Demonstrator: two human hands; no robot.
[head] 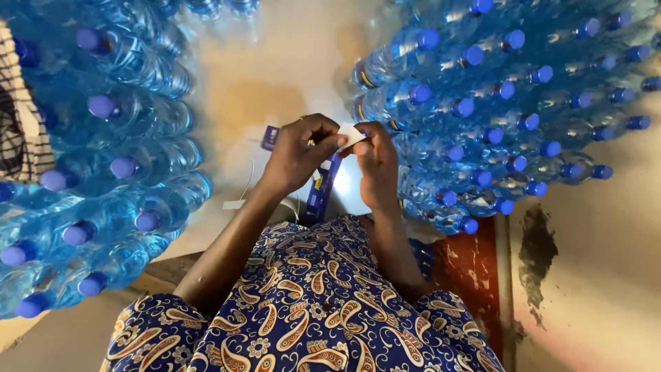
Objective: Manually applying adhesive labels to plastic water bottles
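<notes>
My left hand (297,153) and my right hand (376,162) meet in front of me, both pinching a small white strip (352,133) between thumbs and fingers. A long blue label strip (322,186) hangs down from under my hands toward my lap. Another blue label piece (270,137) lies just beyond my left hand. My forearms rest over my blue paisley-patterned dress (310,303).
Stacks of clear blue-tinted plastic bottles with purple-blue caps lie on their sides at the left (103,165) and right (496,110). A pale floor (275,62) runs between them. A red surface (475,269) and a small white scrap (234,204) lie near my lap.
</notes>
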